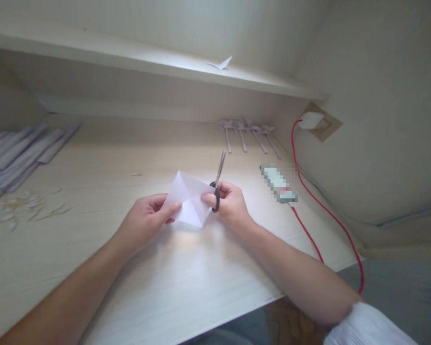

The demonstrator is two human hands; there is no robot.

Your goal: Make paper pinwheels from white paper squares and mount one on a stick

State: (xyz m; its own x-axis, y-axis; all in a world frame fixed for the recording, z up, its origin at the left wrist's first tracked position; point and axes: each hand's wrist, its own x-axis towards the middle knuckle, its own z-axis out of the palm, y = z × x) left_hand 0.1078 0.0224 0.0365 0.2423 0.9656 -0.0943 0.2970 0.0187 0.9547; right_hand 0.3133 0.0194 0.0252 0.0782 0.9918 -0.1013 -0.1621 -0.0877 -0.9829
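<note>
A square of white paper [189, 197] with crease lines is held up above the desk between both hands. My left hand [153, 211] pinches its left edge, thumb on top. My right hand [232, 201] grips the paper's right corner with the thumb and also has a pair of scissors [216, 191] hooked on its fingers. The scissors have dark handles, and their narrow blades point up and away from me, clear of the paper. Some of the right fingers are hidden behind the handles.
Several paper pinwheels on sticks [251, 132] lie at the back right. A phone [278, 183] with a red cable [330, 215] rests on the right. Rolled paper sticks [25, 155] and small scraps [21, 206] are on the left. Folded paper [222, 63] sits on the shelf [129, 55].
</note>
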